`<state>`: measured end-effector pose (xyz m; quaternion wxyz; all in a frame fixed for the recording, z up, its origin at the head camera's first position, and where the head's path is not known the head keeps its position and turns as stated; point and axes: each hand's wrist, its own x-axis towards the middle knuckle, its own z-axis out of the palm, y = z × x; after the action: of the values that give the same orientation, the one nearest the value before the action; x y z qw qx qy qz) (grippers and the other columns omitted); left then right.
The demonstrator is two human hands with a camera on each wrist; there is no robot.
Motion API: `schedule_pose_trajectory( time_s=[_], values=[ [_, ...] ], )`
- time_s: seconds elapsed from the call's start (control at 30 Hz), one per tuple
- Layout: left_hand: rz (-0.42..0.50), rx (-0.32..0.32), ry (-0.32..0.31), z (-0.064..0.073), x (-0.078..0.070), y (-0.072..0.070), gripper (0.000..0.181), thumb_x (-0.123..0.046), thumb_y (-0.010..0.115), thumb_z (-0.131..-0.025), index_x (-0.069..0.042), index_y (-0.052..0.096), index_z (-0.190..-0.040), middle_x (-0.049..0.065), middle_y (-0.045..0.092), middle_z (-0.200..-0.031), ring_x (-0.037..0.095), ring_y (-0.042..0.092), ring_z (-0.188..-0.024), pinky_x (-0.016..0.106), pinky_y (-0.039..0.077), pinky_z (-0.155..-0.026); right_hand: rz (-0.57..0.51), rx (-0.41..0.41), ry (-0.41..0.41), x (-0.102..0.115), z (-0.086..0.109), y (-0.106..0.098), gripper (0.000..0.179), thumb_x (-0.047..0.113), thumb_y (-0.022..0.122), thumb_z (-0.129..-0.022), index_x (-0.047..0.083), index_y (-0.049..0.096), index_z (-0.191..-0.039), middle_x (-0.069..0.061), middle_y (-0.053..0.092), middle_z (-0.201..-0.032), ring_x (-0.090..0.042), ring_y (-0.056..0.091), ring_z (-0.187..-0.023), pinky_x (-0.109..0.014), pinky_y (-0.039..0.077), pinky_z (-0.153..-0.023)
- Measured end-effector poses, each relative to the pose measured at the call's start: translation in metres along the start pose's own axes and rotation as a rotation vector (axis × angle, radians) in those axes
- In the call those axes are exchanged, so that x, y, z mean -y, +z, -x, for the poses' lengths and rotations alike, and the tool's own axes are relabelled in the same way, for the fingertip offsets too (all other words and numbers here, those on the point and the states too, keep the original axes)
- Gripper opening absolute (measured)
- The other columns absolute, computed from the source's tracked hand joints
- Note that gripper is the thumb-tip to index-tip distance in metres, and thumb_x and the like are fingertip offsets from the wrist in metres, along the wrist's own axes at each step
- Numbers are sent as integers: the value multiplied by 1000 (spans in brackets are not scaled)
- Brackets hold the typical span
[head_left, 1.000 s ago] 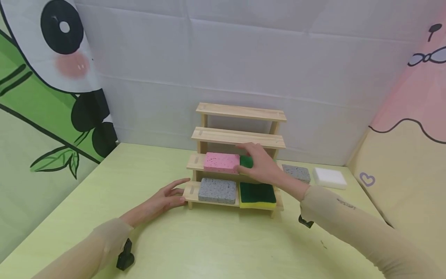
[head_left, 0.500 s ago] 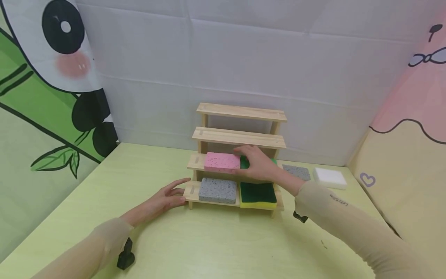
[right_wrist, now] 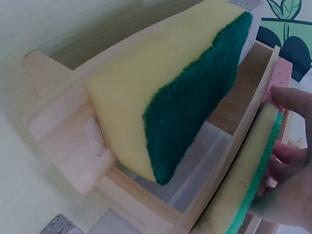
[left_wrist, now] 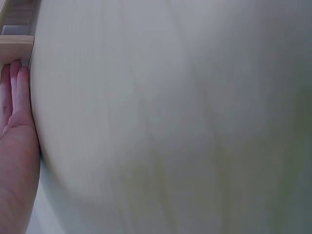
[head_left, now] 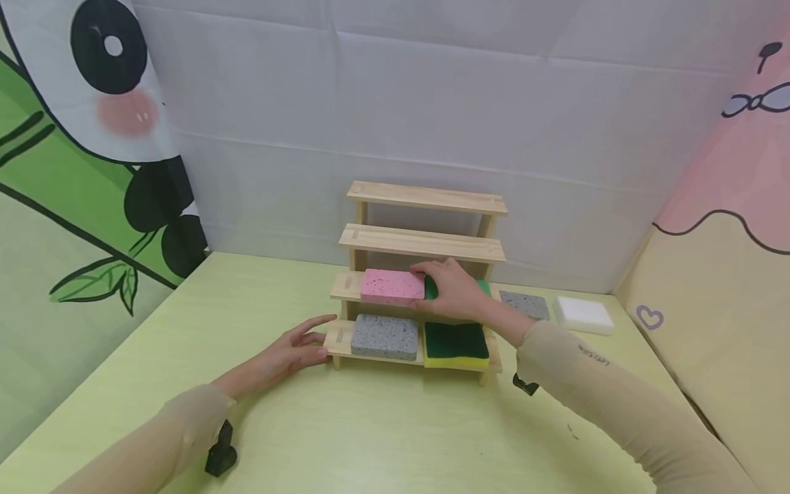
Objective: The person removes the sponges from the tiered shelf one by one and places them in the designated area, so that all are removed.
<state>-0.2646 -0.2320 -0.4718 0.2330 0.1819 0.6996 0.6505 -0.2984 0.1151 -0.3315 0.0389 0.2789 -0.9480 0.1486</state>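
Observation:
A stepped wooden rack [head_left: 422,241] stands on the table. On its second step from the bottom lie a pink sponge [head_left: 389,285] and, to its right, a green-topped sponge [head_left: 481,285], partly hidden by my right hand [head_left: 453,291]. The right thumb and index finger pinch the right end of the pink sponge; in the right wrist view the thumb meets its front edge. Below are a grey speckled sponge [head_left: 384,337] and a yellow sponge with a dark green scouring side [head_left: 455,345]. My left hand [head_left: 290,351] touches the lowest step's left end with extended fingers.
Right of the rack, another grey sponge [head_left: 524,305] and a white sponge [head_left: 583,315] lie on the table [head_left: 370,432]. A pale cloth wall [head_left: 432,110] stands close behind. The upper two steps carry nothing.
My right hand has shifted slightly left from over the green-topped sponge, its thumb and index finger now around the pink sponge's right end. The left hand and the sponges stay put.

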Motion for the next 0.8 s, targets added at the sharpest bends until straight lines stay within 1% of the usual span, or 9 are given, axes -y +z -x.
schedule_pose_trajectory(
  time_s=[0.1, 0.2, 0.33, 0.5, 0.7, 0.8],
  values=[
    [4, 1, 9, 0, 0, -1, 69, -13, 55, -101, -28, 18, -158, 11, 50, -143, 14, 57, -125, 26, 50, -103, -18, -4, 8, 0, -1, 1, 67, 40, 75, -84, 17, 53, -142, -5, 58, -142, -24, 47, -104, -37, 46, -87],
    [-2, -2, 2, 0, 1, -2, 69, -14, 55, -101, -28, 18, -158, 12, 49, -144, 15, 57, -125, 25, 49, -103, -47, -11, 4, 0, 0, 1, 65, 38, 76, -83, 17, 54, -141, -5, 59, -142, -23, 47, -105, -38, 44, -89],
    [-20, -8, -12, 0, 2, -1, 70, -16, 56, -101, -30, 18, -158, 13, 46, -146, 15, 56, -126, 23, 48, -103, -104, -26, 7, 0, 2, 1, 65, 37, 77, -82, 16, 55, -140, -5, 59, -141, -24, 47, -107, -39, 43, -92],
    [-26, -7, -13, 0, 2, -1, 70, -17, 56, -101, -31, 19, -157, 13, 46, -147, 15, 55, -127, 23, 47, -103, -175, -57, 18, 0, 5, 3, 64, 35, 79, -82, 16, 56, -139, -5, 60, -140, -28, 47, -112, -40, 43, -92],
    [-16, -6, -7, -1, 2, 0, 70, -15, 56, -100, -30, 19, -158, 14, 46, -147, 15, 55, -127, 23, 48, -103, -206, -123, -15, -1, 8, 4, 64, 32, 82, -80, 15, 58, -137, -5, 61, -138, -28, 49, -116, -45, 45, -96],
    [-18, -12, -18, -1, 1, 0, 70, -16, 57, -100, -32, 20, -157, 14, 46, -147, 15, 55, -127, 23, 48, -103, -221, -157, -41, 0, 8, 2, 64, 31, 84, -79, 14, 60, -136, -5, 63, -136, -29, 50, -113, -43, 45, -93]
  ],
)
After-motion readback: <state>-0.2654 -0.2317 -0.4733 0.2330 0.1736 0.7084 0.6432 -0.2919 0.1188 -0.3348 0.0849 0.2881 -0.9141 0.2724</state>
